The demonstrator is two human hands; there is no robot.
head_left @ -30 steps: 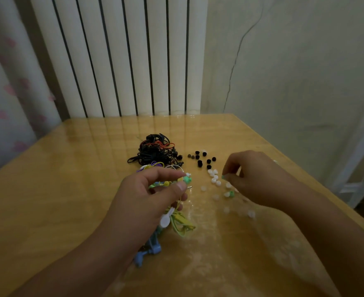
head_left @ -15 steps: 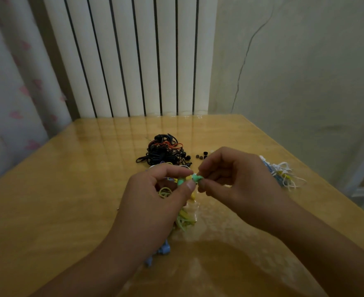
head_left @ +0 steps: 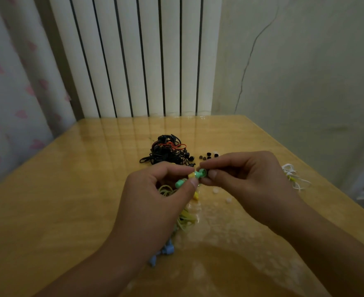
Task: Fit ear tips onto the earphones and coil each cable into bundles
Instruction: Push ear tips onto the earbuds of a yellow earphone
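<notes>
1. The step in hand looks like fitting a tip: the left hand [head_left: 153,202] pinches a green earphone [head_left: 184,181] between thumb and forefinger, above the table and in front of the person, while the right hand [head_left: 247,179] pinches a green ear tip [head_left: 203,173] against the earphone's end.
2. Whether the tip is fully seated cannot be told. The next move likely calls for a firm push, perhaps with a slight twist, while the left hand keeps the earphone steady.
3. Yellow cable [head_left: 185,219] hangs below the left hand, uncoiled, so bundling probably remains.
4. On the glossy wooden table [head_left: 59,200] lie a black cable pile [head_left: 168,153], loose dark tips [head_left: 208,156], pale tips [head_left: 215,190], a white cable tangle [head_left: 292,176] and a blue plug [head_left: 161,254].
5. Behind stand a white ribbed radiator [head_left: 138,56], a cracked wall [head_left: 305,71] and a curtain [head_left: 11,86] with pink hearts.
</notes>
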